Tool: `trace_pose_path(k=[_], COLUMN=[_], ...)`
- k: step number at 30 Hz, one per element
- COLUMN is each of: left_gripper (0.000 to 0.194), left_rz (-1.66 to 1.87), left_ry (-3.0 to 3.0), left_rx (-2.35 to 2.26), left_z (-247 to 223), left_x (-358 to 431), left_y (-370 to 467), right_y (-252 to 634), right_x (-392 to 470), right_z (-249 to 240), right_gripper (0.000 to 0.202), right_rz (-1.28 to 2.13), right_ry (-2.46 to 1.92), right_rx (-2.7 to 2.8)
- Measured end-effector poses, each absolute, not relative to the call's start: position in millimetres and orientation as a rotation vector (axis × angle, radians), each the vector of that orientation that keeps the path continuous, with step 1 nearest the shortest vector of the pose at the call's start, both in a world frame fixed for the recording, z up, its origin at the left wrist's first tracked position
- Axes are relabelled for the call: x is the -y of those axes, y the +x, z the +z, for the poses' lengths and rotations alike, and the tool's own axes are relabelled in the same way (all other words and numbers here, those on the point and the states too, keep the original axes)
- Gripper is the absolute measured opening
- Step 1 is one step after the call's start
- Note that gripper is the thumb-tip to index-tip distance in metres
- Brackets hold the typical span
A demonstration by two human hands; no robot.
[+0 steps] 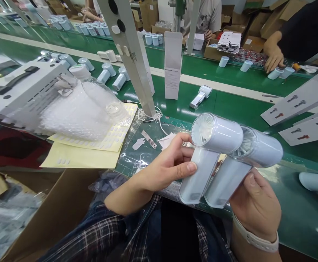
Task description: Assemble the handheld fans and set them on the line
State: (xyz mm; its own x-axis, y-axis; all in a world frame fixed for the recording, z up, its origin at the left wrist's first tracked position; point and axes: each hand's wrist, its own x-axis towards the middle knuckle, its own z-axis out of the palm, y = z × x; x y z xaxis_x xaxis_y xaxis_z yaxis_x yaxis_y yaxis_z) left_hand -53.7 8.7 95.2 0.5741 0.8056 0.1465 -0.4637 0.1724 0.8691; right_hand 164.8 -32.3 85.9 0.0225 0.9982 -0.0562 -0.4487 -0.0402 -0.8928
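I see 2 light-blue handheld fans raised side by side above the near edge of the green workbench, both tilted, their round heads uppermost. The left hand is curled around the handle of the left fan, thumb across its front and fingers going behind. The right hand, with a white band on its wrist, is closed on the right fan at the handle's outer side; most of its fingers are hidden from me. I cannot tell whether the 2 fan heads touch. Beyond them, 1 more fan lies on the green surface near an upright white box. To the left, bubble wrap rests partly on yellow sticker sheets, near a slanting metal post.
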Motion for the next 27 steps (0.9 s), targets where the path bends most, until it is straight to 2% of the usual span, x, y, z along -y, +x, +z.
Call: trace_pose_path(k=[5, 10, 13, 18, 21, 27], left_gripper=[0.045, 0.041, 0.045, 0.041, 0.046, 0.058], left_rz=[0.935, 0.858, 0.873, 0.856, 0.856, 0.896], left_ry=[0.965, 0.830, 0.748, 0.757, 0.844, 1.003], left_rx=[-0.370, -0.305, -0.425, -0.427, -0.464, -0.473], left_z=[98.1, 90.4, 83.6, 79.8, 82.4, 83.1], left_x=[-9.7, -11.1, -8.0, -1.2, 1.9, 3.5], left_y=[-39.8, -27.6, -27.9, -32.8, -36.0, -36.1], right_y=[156.0, 152.3, 151.7, 152.3, 158.5, 163.3], right_x=[29.7, 32.9, 38.5, 46.0, 51.0, 56.4], right_z=[99.9, 99.9, 94.7, 90.5, 88.0, 83.4], right_gripper=[0.037, 0.037, 0.041, 0.028, 0.024, 0.034], right_rz=[1.545, 1.590, 1.551, 1.453, 1.407, 1.270], right_ry=[-0.789, -0.826, -0.867, -0.782, -0.777, -0.863], right_rx=[0.703, 0.634, 0.613, 0.643, 0.655, 0.526])
